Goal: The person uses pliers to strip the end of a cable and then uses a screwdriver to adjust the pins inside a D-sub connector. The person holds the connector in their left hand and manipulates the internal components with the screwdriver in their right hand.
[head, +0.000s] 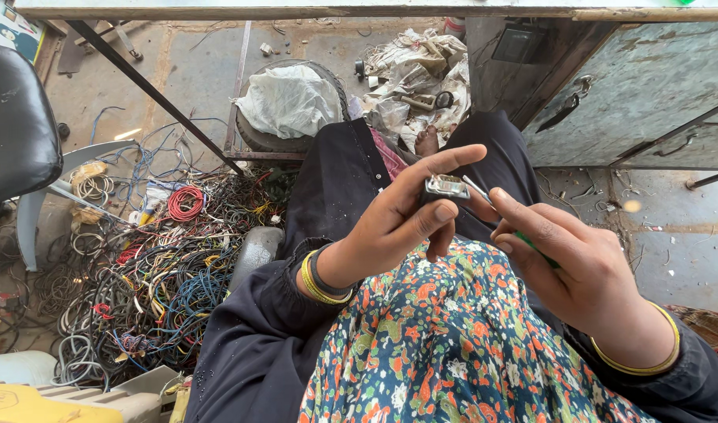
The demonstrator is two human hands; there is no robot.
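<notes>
A small metal part (pixel 446 187) sits pinched between thumb and fingers of the left hand (pixel 398 219), held above the flowered lap — the right hand (pixel 567 258) clasps a green-handled tool (pixel 531 243), its thin shaft touching the part's right edge — beside tangled wires (pixel 163 266).

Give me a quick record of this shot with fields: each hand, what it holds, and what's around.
left hand: pinches a small metal part between thumb and fingers
right hand: holds a green-handled tool, its thin tip at the part
lap: floral cloth
floor, left: heap of wires, red coil
further off: tyre with white sack, metal cabinet
</notes>
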